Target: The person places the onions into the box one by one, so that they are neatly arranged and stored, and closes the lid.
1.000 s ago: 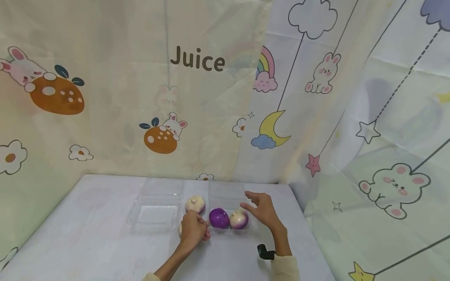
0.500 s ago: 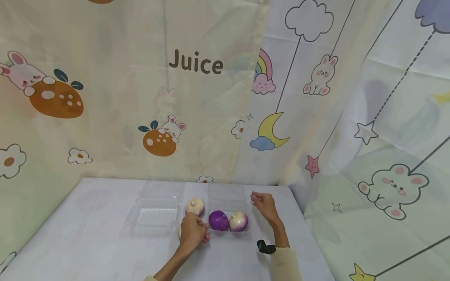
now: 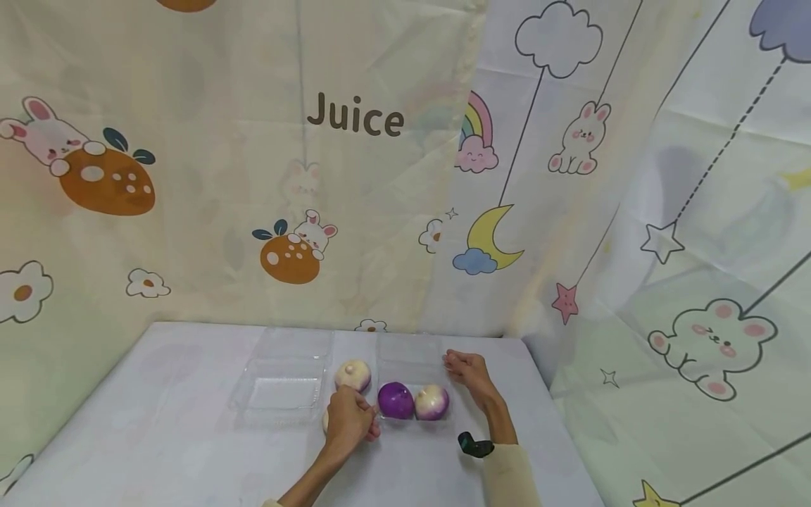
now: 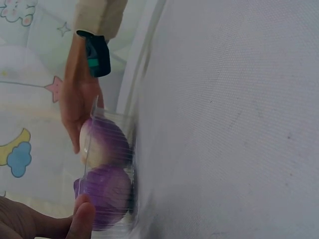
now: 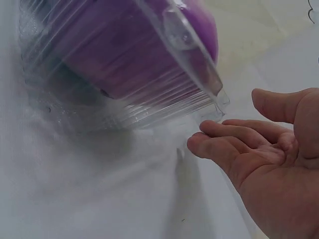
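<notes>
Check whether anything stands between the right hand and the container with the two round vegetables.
Nothing visible stands in the way: in the right wrist view, the right hand is right beside a corner of the clear container, with no object between. Whether they touch, I can't tell.

The cream backdrop cloth [image 3: 374, 42] bears the word "Juice" [image 3: 356, 116] in dark letters.
</notes>
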Demonstrator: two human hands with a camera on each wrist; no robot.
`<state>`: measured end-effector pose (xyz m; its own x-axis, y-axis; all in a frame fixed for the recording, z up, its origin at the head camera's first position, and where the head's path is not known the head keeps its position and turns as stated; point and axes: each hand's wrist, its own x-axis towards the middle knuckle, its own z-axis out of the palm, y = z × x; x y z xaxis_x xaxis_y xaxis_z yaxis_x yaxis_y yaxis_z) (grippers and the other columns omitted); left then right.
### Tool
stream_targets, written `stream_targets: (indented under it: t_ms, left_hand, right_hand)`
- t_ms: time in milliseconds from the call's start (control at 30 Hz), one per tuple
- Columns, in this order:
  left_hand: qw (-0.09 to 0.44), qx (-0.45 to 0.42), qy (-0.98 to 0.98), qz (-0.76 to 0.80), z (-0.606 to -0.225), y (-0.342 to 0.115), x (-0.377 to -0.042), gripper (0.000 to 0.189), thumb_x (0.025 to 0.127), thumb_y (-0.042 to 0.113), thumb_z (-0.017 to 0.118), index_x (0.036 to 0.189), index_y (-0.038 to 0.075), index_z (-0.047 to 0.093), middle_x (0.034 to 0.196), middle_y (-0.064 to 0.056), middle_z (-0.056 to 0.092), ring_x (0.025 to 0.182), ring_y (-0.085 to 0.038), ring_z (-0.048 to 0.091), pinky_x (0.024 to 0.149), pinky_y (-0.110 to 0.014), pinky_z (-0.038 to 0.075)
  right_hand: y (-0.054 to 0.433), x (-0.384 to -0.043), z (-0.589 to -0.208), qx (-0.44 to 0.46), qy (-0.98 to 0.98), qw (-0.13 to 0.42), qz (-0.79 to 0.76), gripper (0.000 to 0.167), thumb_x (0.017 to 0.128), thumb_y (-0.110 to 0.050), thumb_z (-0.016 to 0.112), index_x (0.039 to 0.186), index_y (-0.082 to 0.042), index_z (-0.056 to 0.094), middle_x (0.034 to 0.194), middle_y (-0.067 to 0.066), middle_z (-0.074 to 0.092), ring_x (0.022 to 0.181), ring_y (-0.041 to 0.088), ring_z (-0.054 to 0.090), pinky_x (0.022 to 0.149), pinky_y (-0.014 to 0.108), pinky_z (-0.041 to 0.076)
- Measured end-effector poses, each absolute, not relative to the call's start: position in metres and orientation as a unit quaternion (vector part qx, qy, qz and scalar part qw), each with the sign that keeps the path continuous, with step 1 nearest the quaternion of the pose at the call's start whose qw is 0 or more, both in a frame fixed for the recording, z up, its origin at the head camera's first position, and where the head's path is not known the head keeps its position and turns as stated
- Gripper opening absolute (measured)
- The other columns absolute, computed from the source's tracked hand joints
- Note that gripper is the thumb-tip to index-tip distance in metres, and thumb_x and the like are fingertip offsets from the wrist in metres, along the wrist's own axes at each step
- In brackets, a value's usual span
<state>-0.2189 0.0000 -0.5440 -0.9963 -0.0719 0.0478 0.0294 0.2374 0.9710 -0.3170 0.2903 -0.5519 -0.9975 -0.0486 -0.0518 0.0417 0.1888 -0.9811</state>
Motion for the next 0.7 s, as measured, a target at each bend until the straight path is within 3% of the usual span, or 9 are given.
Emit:
stream_targets:
  t_ms: [300, 700]
  left_hand:
    - [0.046, 0.012, -0.789, -0.613, -0.545, 0.0, -0.219, 0.02, 0.089, -0.012, 0.076, 0.07, -0.008, 0.071, 0.053, -0.009, 0.069, 0.041, -0.014, 0.067, 0.043, -0.034, 0.061]
    - [0.04, 0.016, -0.786, -0.617, -0.545, 0.0, -0.22, 0.018, 0.089, -0.013, 0.075, 0.072, -0.01, 0.07, 0.053, -0.009, 0.069, 0.041, -0.014, 0.067, 0.044, -0.035, 0.061]
  right_hand:
    - [0.291, -0.318, -0.548, -0.01, 0.755, 0.026, -0.655, 0.05, 0.115, -0.015, 0.056, 0.156, 0.012, 0.049, 0.156, 0.029, 0.056, 0.15, 0.045, 0.053, 0.117, 0.043, 0.052]
    - [0.294, -0.316, -0.535, -0.039, 0.75, 0.013, -0.66, 0.047, 0.115, -0.009, 0.053, 0.156, 0.014, 0.047, 0.156, 0.032, 0.054, 0.152, 0.047, 0.05, 0.116, 0.04, 0.053]
